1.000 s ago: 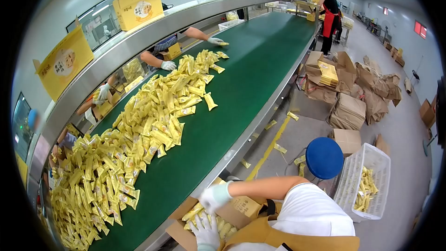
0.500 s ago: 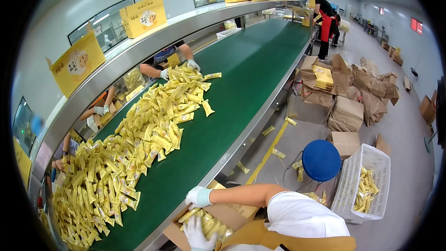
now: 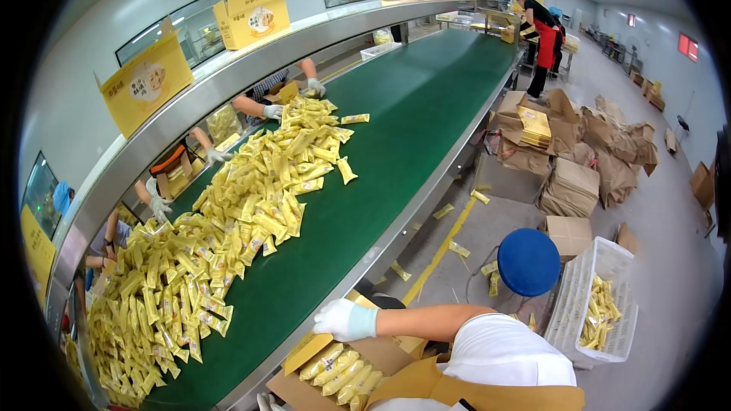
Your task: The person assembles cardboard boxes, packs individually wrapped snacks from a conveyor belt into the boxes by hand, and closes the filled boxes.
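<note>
My right hand, in a white glove, is closed on the upper rim of a small carton, beside its raised yellow flap. The carton's inside is brown, and yellow snack packets lie side by side in it. At the bottom edge of the view, only a bit of my gloved left hand shows by the carton's near side; its fingers are mostly cut off. A long heap of the same yellow packets covers the left part of the green conveyor belt.
Co-workers' gloved hands reach in along the belt's far side. Printed yellow boxes stand on the shelf above. To my right are a blue stool, a white crate holding packets, and brown paper bundles. Loose packets litter the floor.
My left hand has come off the packets and moved down to the view's edge. My right hand stays at the carton's rim; a yellow flap now shows. Co-workers' hands have reached toward the heap.
</note>
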Motion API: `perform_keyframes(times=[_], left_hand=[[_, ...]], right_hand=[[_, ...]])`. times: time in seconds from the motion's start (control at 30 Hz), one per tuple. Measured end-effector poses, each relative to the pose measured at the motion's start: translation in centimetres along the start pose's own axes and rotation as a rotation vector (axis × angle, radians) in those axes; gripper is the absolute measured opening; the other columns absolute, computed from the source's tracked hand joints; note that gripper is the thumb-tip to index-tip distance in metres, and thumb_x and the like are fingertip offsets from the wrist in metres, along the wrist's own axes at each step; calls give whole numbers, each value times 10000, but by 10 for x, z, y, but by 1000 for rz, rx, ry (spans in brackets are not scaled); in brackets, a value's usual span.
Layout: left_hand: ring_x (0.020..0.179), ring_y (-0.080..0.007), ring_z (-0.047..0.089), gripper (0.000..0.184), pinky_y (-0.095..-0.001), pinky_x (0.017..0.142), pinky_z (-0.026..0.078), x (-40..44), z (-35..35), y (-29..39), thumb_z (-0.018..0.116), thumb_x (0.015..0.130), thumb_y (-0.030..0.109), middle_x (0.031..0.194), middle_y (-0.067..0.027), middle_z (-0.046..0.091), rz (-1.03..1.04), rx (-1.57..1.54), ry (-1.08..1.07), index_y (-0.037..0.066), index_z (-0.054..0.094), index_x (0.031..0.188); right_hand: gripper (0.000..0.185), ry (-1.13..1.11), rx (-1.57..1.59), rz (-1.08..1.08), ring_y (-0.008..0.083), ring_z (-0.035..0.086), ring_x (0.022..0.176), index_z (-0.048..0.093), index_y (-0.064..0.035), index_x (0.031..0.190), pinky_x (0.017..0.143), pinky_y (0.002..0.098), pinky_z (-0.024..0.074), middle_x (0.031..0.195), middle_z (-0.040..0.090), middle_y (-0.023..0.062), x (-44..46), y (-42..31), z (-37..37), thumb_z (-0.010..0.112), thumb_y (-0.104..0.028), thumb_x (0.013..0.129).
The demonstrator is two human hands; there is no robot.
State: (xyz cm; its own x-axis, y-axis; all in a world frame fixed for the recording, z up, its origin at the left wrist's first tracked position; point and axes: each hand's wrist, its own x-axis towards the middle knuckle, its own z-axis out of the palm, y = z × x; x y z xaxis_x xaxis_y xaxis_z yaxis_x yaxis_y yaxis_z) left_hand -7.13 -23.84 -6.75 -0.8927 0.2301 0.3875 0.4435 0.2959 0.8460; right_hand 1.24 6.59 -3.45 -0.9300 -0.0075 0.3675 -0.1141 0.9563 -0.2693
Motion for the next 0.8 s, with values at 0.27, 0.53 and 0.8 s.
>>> perform_keyframes(times=[0.27, 0.53, 0.8], left_hand=[[1201, -332, 551, 554, -451, 1003, 484, -21, 21, -49, 453, 1045, 339, 1361, -215, 524, -329, -340, -132, -16, 394, 1466], [1211, -284, 537, 579, -429, 1000, 496, -38, 29, -97, 482, 1043, 269, 1422, -136, 442, -666, -555, -263, 140, 241, 1553], [1246, -256, 506, 719, -411, 1023, 493, -77, 77, -183, 579, 1012, 211, 1518, -70, 328, -1032, -963, -299, 240, 151, 1589]], right_hand=[[126, 110, 11, 207, 284, 666, 842, 654, -138, 892, 741, 414, 535, 859, 628, 68, -9, 26, 6, 667, -144, 767], [171, 84, -17, 388, 294, 674, 833, 663, -134, 959, 717, 432, 535, 864, 643, 73, 13, 28, -1, 674, -176, 794], [232, -60, -23, 610, 350, 696, 813, 712, -122, 910, 709, 473, 543, 853, 708, 150, 74, 39, 5, 612, -330, 885]])
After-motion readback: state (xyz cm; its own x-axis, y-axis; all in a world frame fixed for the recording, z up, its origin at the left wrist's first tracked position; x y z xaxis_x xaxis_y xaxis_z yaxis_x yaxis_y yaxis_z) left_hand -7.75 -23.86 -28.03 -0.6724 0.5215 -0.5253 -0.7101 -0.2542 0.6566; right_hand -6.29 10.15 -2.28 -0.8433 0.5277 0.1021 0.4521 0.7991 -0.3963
